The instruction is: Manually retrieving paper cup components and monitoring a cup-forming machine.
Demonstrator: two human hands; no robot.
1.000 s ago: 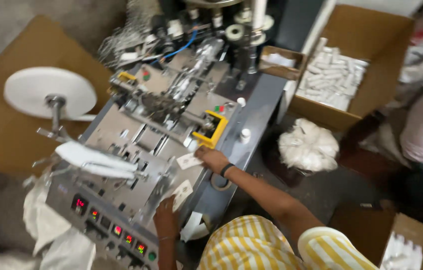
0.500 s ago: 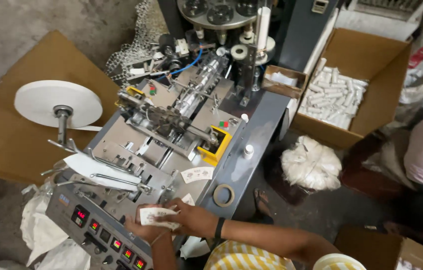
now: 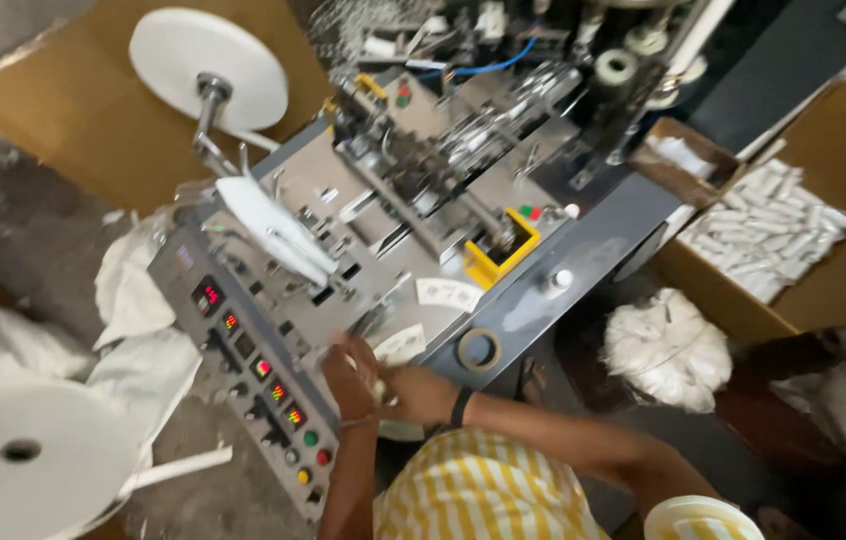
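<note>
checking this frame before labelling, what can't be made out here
Head view only:
- White piece between left hand and right hand: mostly covered by fingers, motion-blurred; each grip unclear.
- Control panel readouts: too small, blurred.
- Large white roll: cut by left and bottom edges.
- Carton of white packets: cut by right edge.

A small flat white packet (image 3: 380, 388), pale and blurred, sits pinched between two hands at the machine's near edge, at six o'clock in the head view; another white packet (image 3: 402, 343) lies flat just beyond it, toward twelve.
</note>
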